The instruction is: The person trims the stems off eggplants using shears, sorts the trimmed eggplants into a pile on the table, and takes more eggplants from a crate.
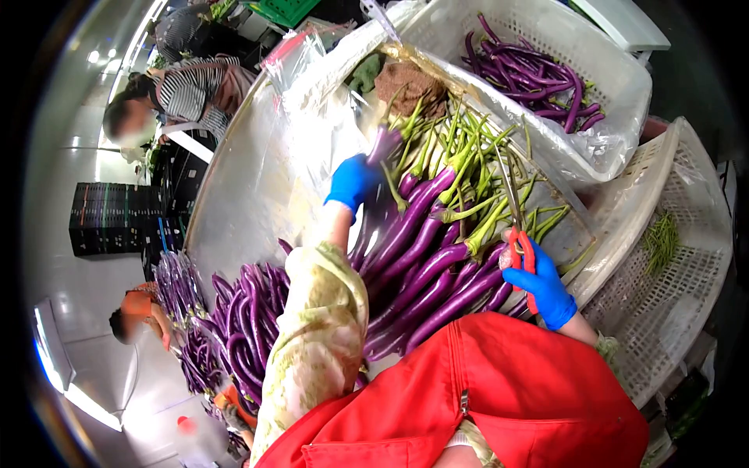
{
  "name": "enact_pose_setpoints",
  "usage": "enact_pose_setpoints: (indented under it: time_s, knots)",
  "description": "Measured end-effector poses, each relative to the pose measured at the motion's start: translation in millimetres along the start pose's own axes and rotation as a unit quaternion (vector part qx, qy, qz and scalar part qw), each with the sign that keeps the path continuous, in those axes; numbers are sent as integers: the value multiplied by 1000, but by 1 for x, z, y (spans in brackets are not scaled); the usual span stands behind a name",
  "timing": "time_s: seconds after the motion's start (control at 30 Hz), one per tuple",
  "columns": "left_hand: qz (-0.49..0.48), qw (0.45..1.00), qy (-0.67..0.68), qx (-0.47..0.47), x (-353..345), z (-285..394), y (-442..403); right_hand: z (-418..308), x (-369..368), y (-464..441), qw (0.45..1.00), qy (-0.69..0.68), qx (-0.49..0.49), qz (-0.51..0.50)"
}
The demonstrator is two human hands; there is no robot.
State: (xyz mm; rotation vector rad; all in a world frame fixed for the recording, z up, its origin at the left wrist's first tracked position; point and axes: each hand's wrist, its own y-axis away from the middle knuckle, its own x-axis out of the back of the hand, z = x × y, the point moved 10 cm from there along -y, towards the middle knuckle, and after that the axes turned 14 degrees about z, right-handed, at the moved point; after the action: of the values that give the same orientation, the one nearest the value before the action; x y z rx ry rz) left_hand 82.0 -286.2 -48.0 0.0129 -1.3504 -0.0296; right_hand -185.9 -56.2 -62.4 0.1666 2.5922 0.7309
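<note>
My left hand [351, 184], in a blue glove, is closed around a purple eggplant [385, 146] near the table's far side; motion blurs it a little. My right hand [551, 290], also gloved in blue, grips scissors [524, 264] by their red handles, thumb across them. Their blades point away from me over the green stems. Between the hands lies a heap of long eggplants [421, 269], stems [460, 152] mostly toward the far right. Another pile of eggplants [248, 324] sits left of my left sleeve.
A white crate [628, 86] at the upper right holds more eggplants. Below it, a white basket [690, 191] contains cut green stems [662, 243]. A brown cloth [409, 86] lies at the table's [242, 195] far edge. Other people [199, 93] work at the left.
</note>
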Motion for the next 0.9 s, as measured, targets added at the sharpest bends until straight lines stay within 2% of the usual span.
enact_pose_setpoints:
  time_s: [0.03, 0.1, 0.17, 0.23, 0.33, 0.47, 0.57, 0.63, 0.73, 0.83, 0.87, 0.9]
  knots:
    - [-42, 997, 14, 55, 7, -16, 7, -1, 1, 0, 1000, 2, 9, -1]
    - [-32, 997, 44, 52, 12, -66, 10, -3, 0, 2, 1000, -7, 25, -7]
    - [-9, 985, 106, 139, 50, -89, 39, -3, -4, 2, 999, -25, 40, -23]
    - [25, 967, 176, 180, 71, -127, 64, -2, -13, 4, 994, -2, 84, -70]
    - [14, 908, 359, 214, 110, -120, 120, 2, -26, 12, 978, 37, 140, -147]
    - [-17, 785, 584, 209, 164, -66, 191, -28, -53, 41, 937, 213, 215, -174]
    - [-71, 790, 585, 172, 184, -29, 230, -53, -73, 56, 892, 254, 309, -210]
    - [-114, 754, 623, 175, 180, -12, 246, -64, -79, 62, 876, 270, 332, -224]
    - [-195, 775, 570, 189, 162, 5, 264, -85, -84, 81, 807, 330, 430, -233]
    - [-242, 765, 580, 140, 143, 27, 274, -93, -73, 92, 813, 320, 425, -236]
    - [-279, 763, 559, 166, 136, 33, 281, -89, -66, 90, 824, 323, 401, -236]
    - [-283, 758, 567, 153, 125, 35, 281, -88, -60, 92, 830, 324, 389, -235]
